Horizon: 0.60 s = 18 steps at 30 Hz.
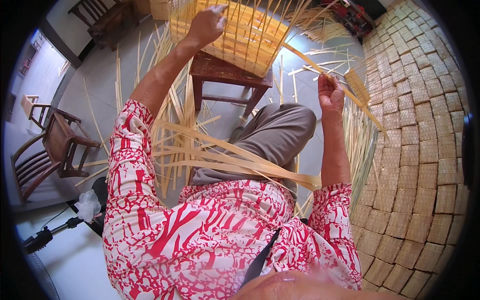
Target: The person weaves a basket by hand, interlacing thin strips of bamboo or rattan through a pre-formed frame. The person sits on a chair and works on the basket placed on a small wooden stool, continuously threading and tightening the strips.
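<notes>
A partly woven yellow bamboo basket (250,47) with upright stakes rests on a reddish wooden stool (220,72). My left hand (210,25) is closed on the stakes at the basket's upper left. From the basket's right side a long flat bamboo strip (304,56) runs down to my right hand (331,92), whose curled fingers grip it, and its tail hangs beyond toward the lower right. More pale strips (250,161) lie across my lap.
Loose strips (165,90) litter the grey floor around the stool. Stacked small woven baskets (410,120) fill the right side. Wooden chairs (65,140) stand at left, beside a black metal stand (50,230) with a plastic bag. Another chair (105,25) is at upper left.
</notes>
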Motion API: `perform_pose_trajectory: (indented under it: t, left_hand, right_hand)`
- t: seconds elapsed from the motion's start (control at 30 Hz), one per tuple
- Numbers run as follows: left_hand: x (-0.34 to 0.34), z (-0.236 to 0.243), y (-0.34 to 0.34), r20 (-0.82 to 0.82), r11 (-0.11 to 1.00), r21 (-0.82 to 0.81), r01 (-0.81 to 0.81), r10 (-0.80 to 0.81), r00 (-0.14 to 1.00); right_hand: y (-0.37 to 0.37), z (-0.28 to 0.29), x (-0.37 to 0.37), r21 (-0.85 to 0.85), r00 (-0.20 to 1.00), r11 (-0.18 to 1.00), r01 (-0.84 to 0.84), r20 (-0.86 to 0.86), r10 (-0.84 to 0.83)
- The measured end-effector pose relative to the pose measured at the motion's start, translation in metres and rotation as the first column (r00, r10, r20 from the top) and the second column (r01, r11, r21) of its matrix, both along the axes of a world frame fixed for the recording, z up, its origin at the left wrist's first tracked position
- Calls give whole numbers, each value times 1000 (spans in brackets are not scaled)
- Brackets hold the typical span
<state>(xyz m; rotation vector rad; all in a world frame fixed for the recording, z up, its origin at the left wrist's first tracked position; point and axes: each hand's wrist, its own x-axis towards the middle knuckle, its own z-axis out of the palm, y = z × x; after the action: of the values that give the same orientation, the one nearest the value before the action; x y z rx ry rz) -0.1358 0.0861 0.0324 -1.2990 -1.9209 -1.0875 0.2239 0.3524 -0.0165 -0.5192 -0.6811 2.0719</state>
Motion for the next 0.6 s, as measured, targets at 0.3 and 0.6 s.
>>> perform_pose_trajectory:
  t: [0.3, 0.6]
  left_hand:
    - [10, -10, -15, 427, 966, -35, 256, -217, 878]
    - [31, -23, -25, 534, 974, -49, 220, -161, 830]
  right_hand:
    - [18, -11, 16, -53, 993, 991, -120, 11, 121]
    - [-25, -2, 27, -123, 883, 935, -332, 309, 354]
